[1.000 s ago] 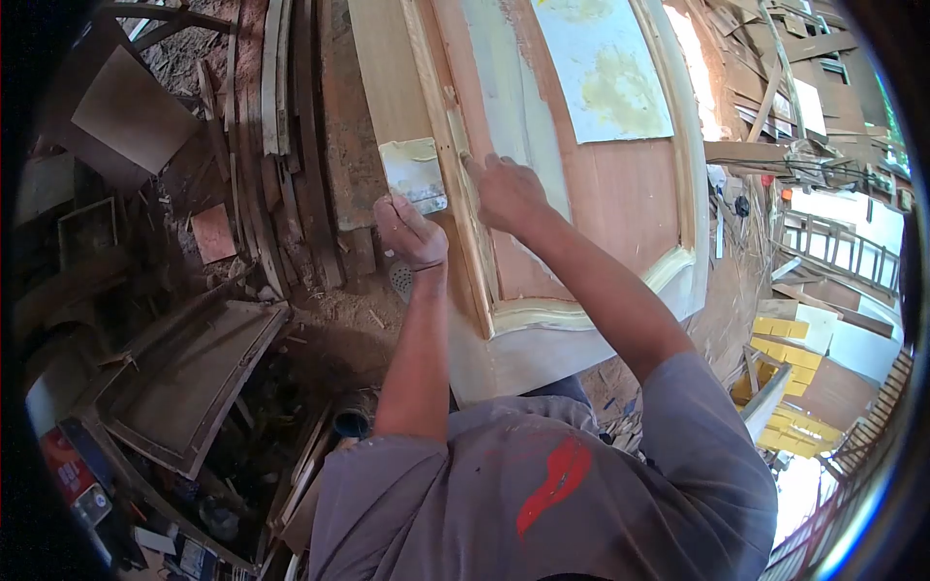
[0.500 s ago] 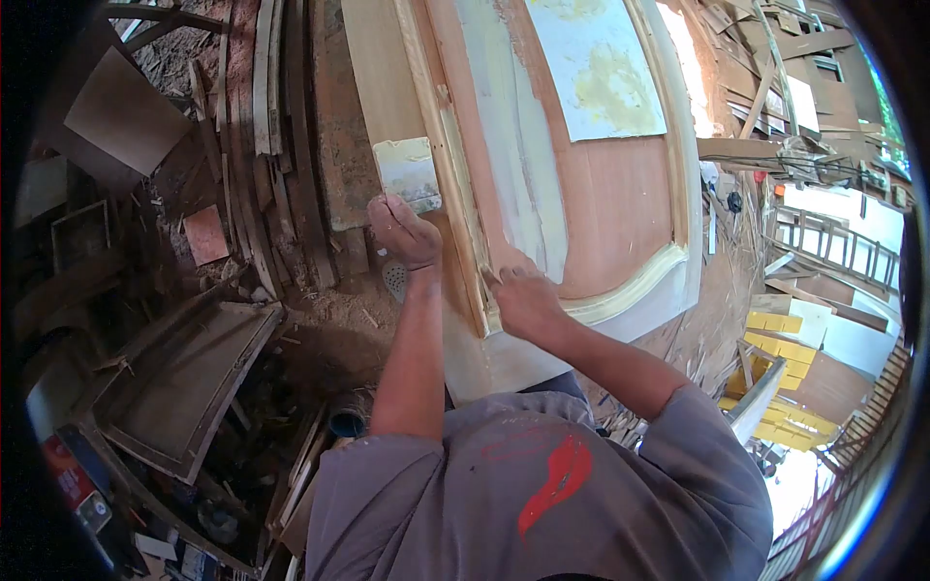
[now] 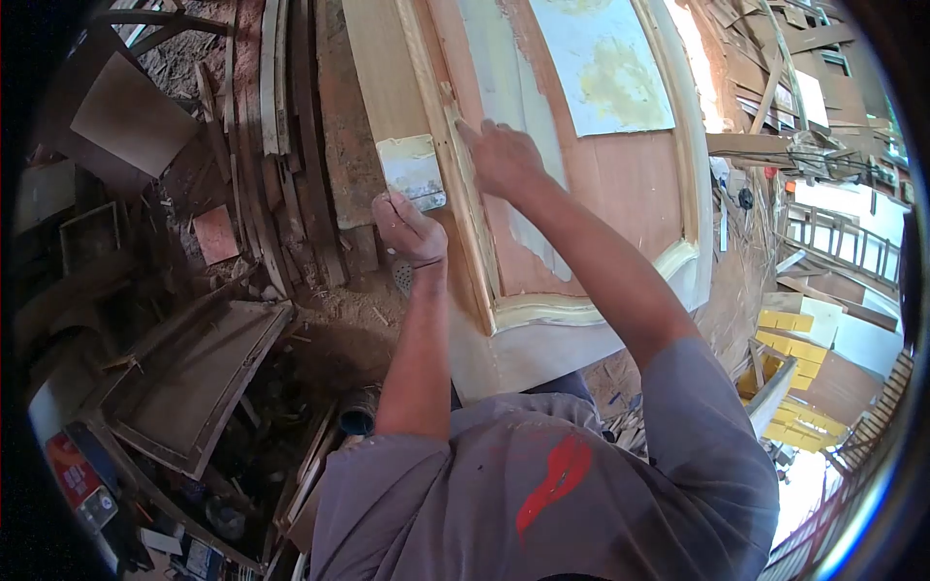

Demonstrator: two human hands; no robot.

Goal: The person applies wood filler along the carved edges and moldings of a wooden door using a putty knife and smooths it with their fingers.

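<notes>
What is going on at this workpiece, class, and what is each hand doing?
A person's left hand holds a flat, paste-smeared piece beside a wooden panel. The right hand has a finger at the raised moulding along the panel's edge; whether it presses is hard to tell. A pale band of paste runs down the panel, and a stained white sheet lies on it.

From my end I see a grey shirt (image 3: 639, 484) well behind the left hand's (image 3: 412, 230) grip, its short sleeves loose and creased. A curved red mark (image 3: 554, 482) runs down the cloth, with small dark specks around it. Just behind the grip, a thin dark band (image 3: 429, 263) circles the wrist; dark trousers (image 3: 573, 387) show past the hem.
</notes>
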